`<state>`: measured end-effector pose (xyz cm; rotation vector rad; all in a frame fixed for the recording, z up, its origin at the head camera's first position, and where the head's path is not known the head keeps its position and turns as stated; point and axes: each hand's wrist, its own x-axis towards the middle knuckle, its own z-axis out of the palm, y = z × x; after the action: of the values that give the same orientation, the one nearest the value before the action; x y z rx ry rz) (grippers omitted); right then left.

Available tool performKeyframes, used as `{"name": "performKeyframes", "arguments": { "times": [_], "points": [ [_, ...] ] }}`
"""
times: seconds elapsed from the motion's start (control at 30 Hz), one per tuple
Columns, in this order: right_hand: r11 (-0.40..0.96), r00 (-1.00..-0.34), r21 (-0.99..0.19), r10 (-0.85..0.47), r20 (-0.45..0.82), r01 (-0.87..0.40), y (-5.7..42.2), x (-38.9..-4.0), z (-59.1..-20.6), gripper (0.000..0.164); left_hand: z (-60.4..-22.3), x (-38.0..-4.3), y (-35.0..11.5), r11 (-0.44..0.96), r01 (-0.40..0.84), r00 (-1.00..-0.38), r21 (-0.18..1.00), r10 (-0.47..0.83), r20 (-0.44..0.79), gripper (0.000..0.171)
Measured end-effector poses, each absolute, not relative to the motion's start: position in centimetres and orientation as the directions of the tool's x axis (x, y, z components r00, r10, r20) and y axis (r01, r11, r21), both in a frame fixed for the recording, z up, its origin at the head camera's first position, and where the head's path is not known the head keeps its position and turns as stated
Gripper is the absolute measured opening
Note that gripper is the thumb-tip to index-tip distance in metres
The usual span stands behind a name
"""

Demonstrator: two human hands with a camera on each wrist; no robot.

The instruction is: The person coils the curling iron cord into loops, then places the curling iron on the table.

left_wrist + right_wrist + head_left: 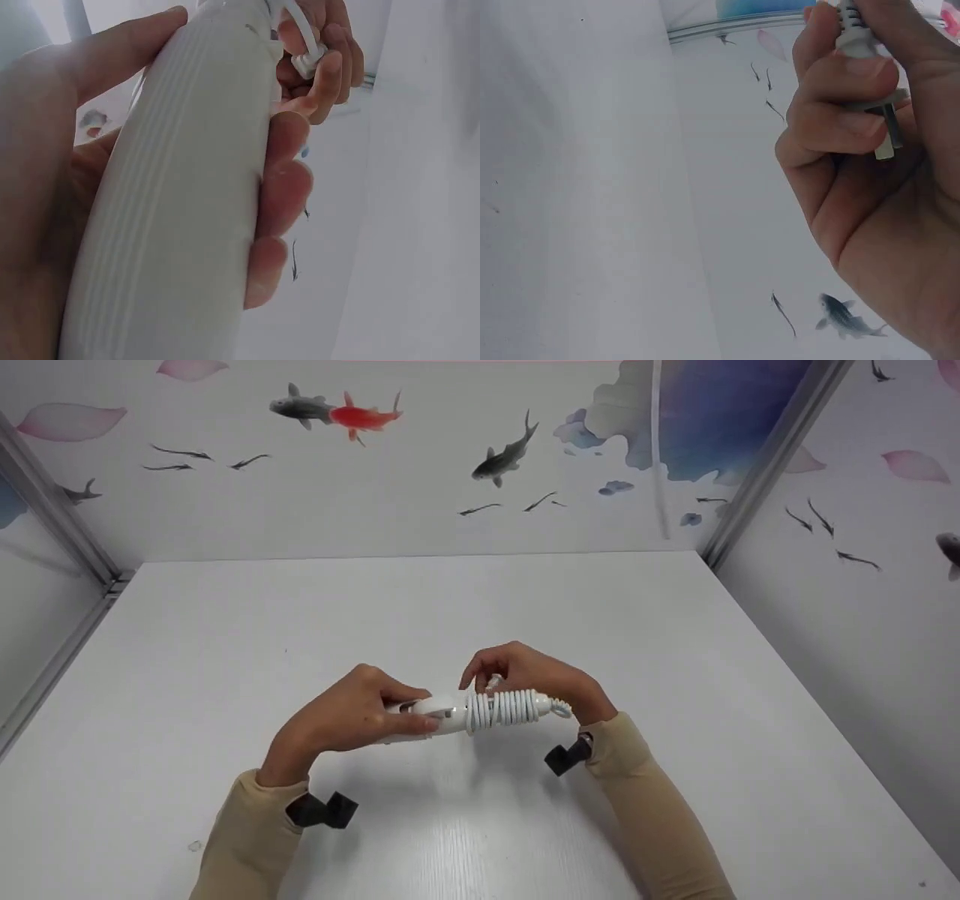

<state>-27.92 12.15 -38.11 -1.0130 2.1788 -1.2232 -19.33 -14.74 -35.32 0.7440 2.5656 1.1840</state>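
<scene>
A white, long-bodied electric appliance [452,721], possibly a hair iron, is held roughly level above the table. My left hand [349,712] grips its body, thumb on the near side; the left wrist view shows its smooth, ribbed casing [180,180] with fingers wrapped around it. White cord [514,708] is wound in several turns round the right-hand part, and a twisted loop leaves that end. Behind the coils, my right hand [529,671] pinches the white plug [859,46] between curled fingers. Metal prongs [886,142] stick out towards the palm in the right wrist view.
The white table [480,607] spreads under both hands. Panels [420,502] printed with fish and petals stand behind and at the sides, joined by metal corner posts [780,457]. Black wrist-camera mounts [322,811] project from both sleeves.
</scene>
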Motion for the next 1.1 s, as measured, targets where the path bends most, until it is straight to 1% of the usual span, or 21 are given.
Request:
{"name": "performKeyframes", "arguments": {
  "times": [0.1,0.17,0.23,0.33,0.5,0.63,0.73,0.8,0.9,0.97,1.1],
  "points": [
    [0.429,-0.702,-0.812,-0.712,-0.033,-0.396,12.2,-28.1,-38.5,0.031,-35.7,-19.3,-14.1,0.591,0.385,-0.837,0.709,0.548,-0.003,0.035],
    [0.466,-0.723,-0.787,-0.69,-0.038,-0.404,12.1,-28.1,-38.6,0.035,-35.9,-19.2,-13.7,0.613,0.409,-0.831,0.676,0.556,-0.001,0.031],
    [0.482,-0.719,-0.779,-0.693,-0.06,-0.4,12.0,-28.0,-38.5,0.035,-36.1,-19.1,-13.4,0.626,0.433,-0.826,0.648,0.563,0.008,0.029],
    [0.492,-0.711,-0.783,-0.697,-0.093,-0.38,11.7,-27.8,-38.4,0.029,-36.2,-19.0,-13.0,0.641,0.474,-0.817,0.604,0.575,0.032,0.029],
    [0.514,-0.731,-0.787,-0.671,-0.121,-0.342,11.4,-27.1,-37.9,0.019,-36.3,-18.9,-12.7,0.644,0.494,-0.815,0.584,0.577,0.053,0.032],
    [0.509,-0.724,-0.783,-0.68,-0.112,-0.357,11.2,-26.5,-37.1,0.022,-36.5,-18.8,-12.6,0.645,0.53,-0.799,0.55,0.597,0.071,0.03],
    [0.497,-0.717,-0.777,-0.692,-0.086,-0.386,11.3,-26.0,-36.2,0.024,-36.7,-18.9,-12.4,0.659,0.569,-0.787,0.492,0.611,0.091,0.028],
    [0.501,-0.725,-0.768,-0.685,-0.071,-0.398,11.3,-25.8,-35.8,0.027,-36.9,-19.0,-12.2,0.671,0.586,-0.784,0.454,0.612,0.105,0.028],
    [0.523,-0.762,-0.757,-0.646,-0.052,-0.392,11.0,-25.5,-35.6,0.032,-37.2,-19.3,-12.2,0.688,0.573,-0.796,0.445,0.598,0.1,0.03],
    [0.536,-0.798,-0.763,-0.601,-0.045,-0.361,10.7,-25.5,-35.8,0.034,-37.5,-19.6,-12.3,0.691,0.543,-0.811,0.477,0.578,0.085,0.032],
    [0.532,-0.867,-0.792,-0.498,-0.006,-0.3,10.0,-25.6,-36.6,0.033,-38.2,-20.1,-12.6,0.714,0.437,-0.858,0.548,0.514,0.015,0.033]
  ]
}}
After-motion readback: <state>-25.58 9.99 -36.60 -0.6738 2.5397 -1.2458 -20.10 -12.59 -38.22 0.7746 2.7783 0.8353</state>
